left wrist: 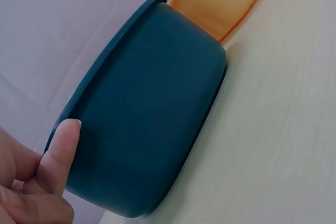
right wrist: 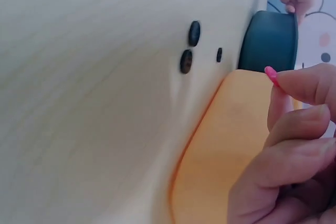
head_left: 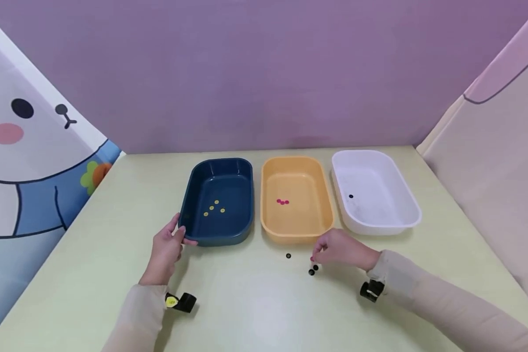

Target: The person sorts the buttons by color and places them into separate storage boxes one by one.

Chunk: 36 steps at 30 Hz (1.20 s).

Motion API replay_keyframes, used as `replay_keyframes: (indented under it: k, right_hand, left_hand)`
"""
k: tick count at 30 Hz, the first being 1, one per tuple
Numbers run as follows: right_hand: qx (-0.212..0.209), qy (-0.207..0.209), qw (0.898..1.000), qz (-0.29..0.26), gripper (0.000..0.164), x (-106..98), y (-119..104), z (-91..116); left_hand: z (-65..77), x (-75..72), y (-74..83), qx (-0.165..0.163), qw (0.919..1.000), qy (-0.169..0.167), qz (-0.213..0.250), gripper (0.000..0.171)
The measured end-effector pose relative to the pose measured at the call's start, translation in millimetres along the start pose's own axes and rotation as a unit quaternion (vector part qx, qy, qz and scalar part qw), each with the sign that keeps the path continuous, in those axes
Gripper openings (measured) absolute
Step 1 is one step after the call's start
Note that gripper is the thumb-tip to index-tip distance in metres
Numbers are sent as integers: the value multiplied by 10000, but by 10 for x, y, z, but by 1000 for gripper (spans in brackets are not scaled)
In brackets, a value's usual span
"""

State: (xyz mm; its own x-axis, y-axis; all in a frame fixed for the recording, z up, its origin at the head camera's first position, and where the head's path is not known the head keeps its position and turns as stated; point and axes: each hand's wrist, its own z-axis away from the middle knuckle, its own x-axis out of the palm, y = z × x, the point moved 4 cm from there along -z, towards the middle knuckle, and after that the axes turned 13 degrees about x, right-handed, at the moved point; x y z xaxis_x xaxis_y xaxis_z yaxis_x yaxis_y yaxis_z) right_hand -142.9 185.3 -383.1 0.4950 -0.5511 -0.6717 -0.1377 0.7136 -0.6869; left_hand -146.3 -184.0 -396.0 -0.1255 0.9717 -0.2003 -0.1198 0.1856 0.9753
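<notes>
Between thumb and fingertip my right hand (head_left: 341, 248) pinches a small pink button (right wrist: 271, 75), held above the table near the front of the orange tray (right wrist: 210, 145). Two black buttons (head_left: 314, 270) lie on the table just under that hand, and another black button (head_left: 288, 255) lies a little to their left. At the front left corner of the dark blue tray (left wrist: 142, 98), my left hand (head_left: 166, 252) grips the rim, with a finger against the outer wall. Several yellow buttons (head_left: 211, 208) rest inside this tray.
Several pink buttons (head_left: 282, 202) sit in the orange tray, mid-row. To its right stands a white tray (head_left: 378, 225) with one black button (head_left: 351, 196) in it. A purple wall (head_left: 264, 73) rises behind the pale table (head_left: 255, 303), with printed panels at both sides.
</notes>
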Motion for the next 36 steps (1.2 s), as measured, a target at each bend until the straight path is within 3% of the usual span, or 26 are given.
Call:
replay_keyframes:
  k: [8,14,18,25,36]
  right_hand:
    - [195,-20,9993,-318,7,-171,-171,-47]
    - [389,224,9989,-134,10,-424,-262,-254]
    - [703,147,9973,-120,11,-539,-324,-409]
    - [1071,-63,9940,-191,13,-571,-331,-646]
    - [1397,-70,9888,-520,21,-699,-344,-982]
  left_hand:
    - [-1,-33,-7,26,9999,-100,-91,55]
    - [-79,-25,21,33,9999,-93,-61,54]
    - [-82,-23,16,-26,9999,-113,-10,54]
    - [-33,-23,-12,-51,9998,-192,52,54]
    - [-20,-20,-16,-101,9999,-97,83,54]
